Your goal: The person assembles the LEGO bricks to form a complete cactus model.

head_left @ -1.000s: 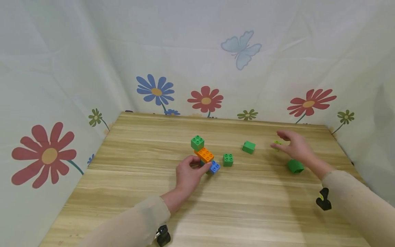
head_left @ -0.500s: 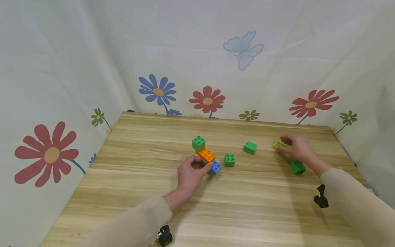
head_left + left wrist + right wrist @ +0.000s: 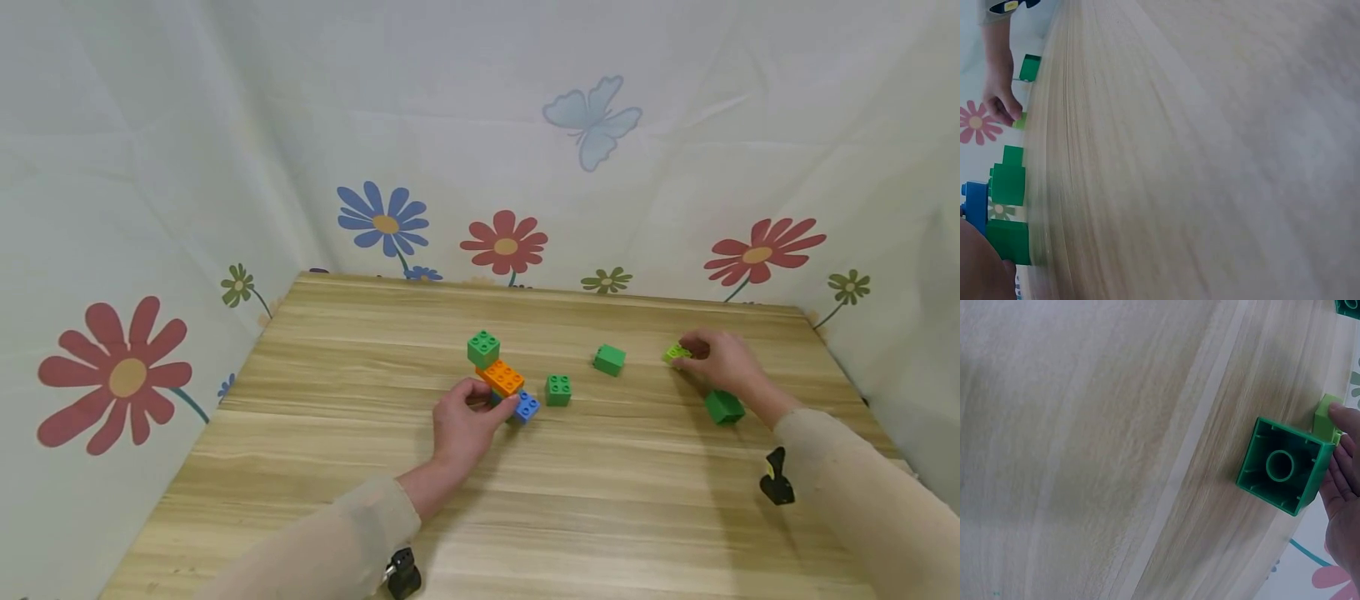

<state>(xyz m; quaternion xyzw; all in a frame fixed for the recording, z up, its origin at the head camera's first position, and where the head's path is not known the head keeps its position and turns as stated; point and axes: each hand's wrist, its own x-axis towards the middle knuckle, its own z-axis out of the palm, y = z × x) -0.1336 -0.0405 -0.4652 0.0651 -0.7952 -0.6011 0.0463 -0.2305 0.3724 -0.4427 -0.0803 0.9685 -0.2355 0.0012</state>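
My left hand (image 3: 463, 425) grips a stack of toy building bricks between thumb and fingers. An orange brick (image 3: 502, 377) lies across it, with a green brick (image 3: 483, 348) on its far end and a blue brick (image 3: 527, 407) lower down at the near end. In the left wrist view, a dark green brick (image 3: 1009, 240) sits beneath the blue one; the fingers hide part of the stack. Far right, my right hand (image 3: 723, 362) pinches a small lime-green brick (image 3: 673, 354) at the tabletop. In the right wrist view, the thumb presses that lime brick (image 3: 1324, 422).
Beside the stack stands a loose green brick (image 3: 558, 390). Another green brick (image 3: 610, 360) lies on its side farther back. Under my right wrist, a tipped green brick (image 3: 724, 407) shows its hollow underside. A flowered white curtain (image 3: 420, 125) encloses the wooden table (image 3: 600, 500).
My right hand has lowered onto the lime-green brick and its thumb and fingers have closed around it. The left hand keeps its hold on the stack. The whole view has shifted slightly.
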